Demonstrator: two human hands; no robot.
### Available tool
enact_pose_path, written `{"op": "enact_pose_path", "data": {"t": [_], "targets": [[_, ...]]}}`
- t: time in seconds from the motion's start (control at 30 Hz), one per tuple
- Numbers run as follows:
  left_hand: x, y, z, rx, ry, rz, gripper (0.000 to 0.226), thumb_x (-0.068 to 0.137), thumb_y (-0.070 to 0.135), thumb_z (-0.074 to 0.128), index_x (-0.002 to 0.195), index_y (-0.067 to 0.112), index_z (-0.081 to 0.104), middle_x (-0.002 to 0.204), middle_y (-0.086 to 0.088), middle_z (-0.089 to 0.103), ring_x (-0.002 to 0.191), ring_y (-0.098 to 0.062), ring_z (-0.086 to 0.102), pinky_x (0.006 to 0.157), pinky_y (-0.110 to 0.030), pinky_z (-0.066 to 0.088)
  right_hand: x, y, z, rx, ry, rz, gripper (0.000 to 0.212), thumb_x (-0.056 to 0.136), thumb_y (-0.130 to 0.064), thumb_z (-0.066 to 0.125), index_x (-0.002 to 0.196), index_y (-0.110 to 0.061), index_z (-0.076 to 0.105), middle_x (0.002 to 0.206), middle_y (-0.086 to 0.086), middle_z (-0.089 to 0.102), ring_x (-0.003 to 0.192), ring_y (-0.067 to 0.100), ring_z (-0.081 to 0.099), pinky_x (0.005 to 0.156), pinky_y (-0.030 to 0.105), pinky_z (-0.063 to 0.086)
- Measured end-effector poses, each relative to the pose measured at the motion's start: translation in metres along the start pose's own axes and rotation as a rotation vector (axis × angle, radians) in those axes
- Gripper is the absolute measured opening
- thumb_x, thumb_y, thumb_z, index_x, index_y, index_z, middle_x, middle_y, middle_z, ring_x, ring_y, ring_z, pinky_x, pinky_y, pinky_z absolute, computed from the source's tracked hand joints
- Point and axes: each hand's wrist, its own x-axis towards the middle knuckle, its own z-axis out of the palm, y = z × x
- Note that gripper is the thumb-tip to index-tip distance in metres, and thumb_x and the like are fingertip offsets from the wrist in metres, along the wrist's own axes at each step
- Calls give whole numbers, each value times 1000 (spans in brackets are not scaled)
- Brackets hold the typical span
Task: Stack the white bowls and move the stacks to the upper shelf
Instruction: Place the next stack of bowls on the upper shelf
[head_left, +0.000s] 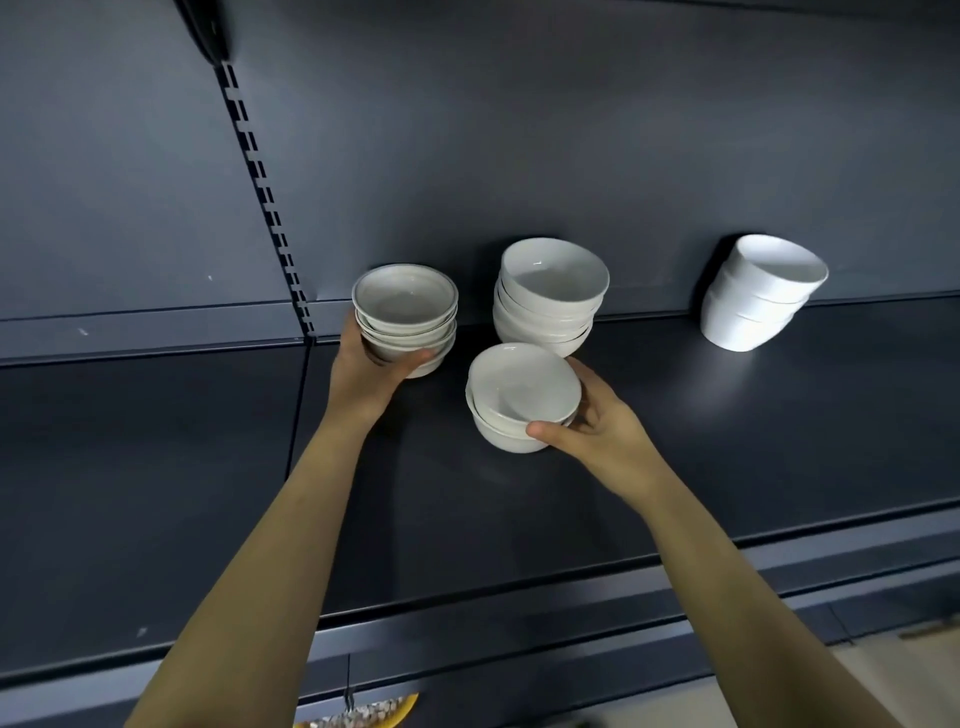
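Just beyond the right hand (597, 423), gripping a two-bowl stack (519, 397), stands the taller stack (550, 299), so the right's nearer; the left hand (363, 371) grips another stack (405, 312) alongside.

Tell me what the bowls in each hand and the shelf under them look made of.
Left stack, gripped by the left hand: glazed ceramic by the look, off-white, thin dark rim line, soft sheen. Right stack, in the right hand: probably white glazed porcelain, though melamine is possible; smooth with glossy highlights. Shelf: likely painted sheet metal, matt dark grey, folded front edge.
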Motion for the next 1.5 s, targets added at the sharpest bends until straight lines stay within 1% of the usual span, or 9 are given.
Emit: {"op": "enact_pose_path", "data": {"t": [0.2, 0.37, 0.47, 0.67, 0.9, 1.03, 1.23, 1.37, 1.5], "targets": [[-12, 3, -5, 46, 28, -30, 87, 70, 26, 86, 143, 26, 38, 121, 17, 55, 110, 0, 52, 74, 3, 39, -1, -1, -2, 21, 2, -25, 68, 77, -13, 81, 137, -26, 50, 126, -10, 63, 116, 6, 61, 91, 23, 52], [-43, 2, -23, 82, 9, -40, 89, 71, 26, 85, 145, 25, 36, 122, 17, 55, 103, 3, 54, 79, 2, 40, -4, -6, -3, -58, -17, -49, 65, 75, -25, 83, 131, -38, 52, 126, -12, 63, 117, 8, 60, 99, 34, 52], [-67, 1, -35, 107, -9, -37, 88, 73, 27, 84, 146, 23, 34, 122, 17, 53, 107, 0, 52, 74, 3, 36, -8, -12, -2, -203, 30, -68, 89, 68, -45, 83, 145, -35, 40, 143, -13, 49, 130, 4, 46, 108, 32, 42], [-109, 1, -57, 79, -120, -43, 88, 70, 28, 85, 142, 31, 36, 120, 28, 54, 107, 16, 52, 83, -1, 40, -27, -41, 12, -354, 117, -226, 87, 78, -36, 79, 151, -22, 33, 156, -6, 34, 144, 6, 27, 114, 24, 26], [-144, 4, -78, 37, -334, -59, 104, 67, 28, 84, 151, 34, 22, 140, 23, 47, 128, 8, 45, 109, -20, 37, -50, -45, 43, -144, -143, -206, 90, 65, -50, 77, 146, -33, 42, 145, -21, 46, 134, 0, 42, 110, 20, 37], [-150, 1, -78, 169, -400, -26, 123, 66, 26, 89, 153, 37, 3, 147, 32, 29, 134, 17, 27, 106, -3, 24, -44, -28, 66, -53, -309, -134, 103, 68, -41, 80, 154, -23, 26, 153, -15, 35, 141, 1, 34, 113, 20, 32], [-148, -6, -72, 230, -289, -100, 98, 67, 34, 87, 144, 40, 26, 138, 23, 45, 123, 4, 42, 90, -5, 33, -28, -18, 84, 55, -410, -118, 73, 84, -12, 74, 145, -28, 37, 141, -12, 51, 133, 3, 46, 105, 22, 41], [-148, -8, -73, 255, -274, -117, 99, 64, 42, 87, 145, 38, 29, 137, 23, 48, 125, 1, 44, 99, -19, 35, -21, -14, 91, 94, -411, -105, 85, 77, -29, 76, 150, -24, 32, 145, -6, 49, 136, 9, 44, 114, 34, 37], [-148, -6, -72, 277, -261, -134, 100, 63, 44, 87, 145, 36, 31, 137, 22, 49, 126, -2, 45, 104, -25, 37, -18, -12, 94, 116, -413, -93, 101, 71, -34, 77, 154, -23, 21, 150, -6, 43, 138, 8, 40, 113, 30, 36]]}}
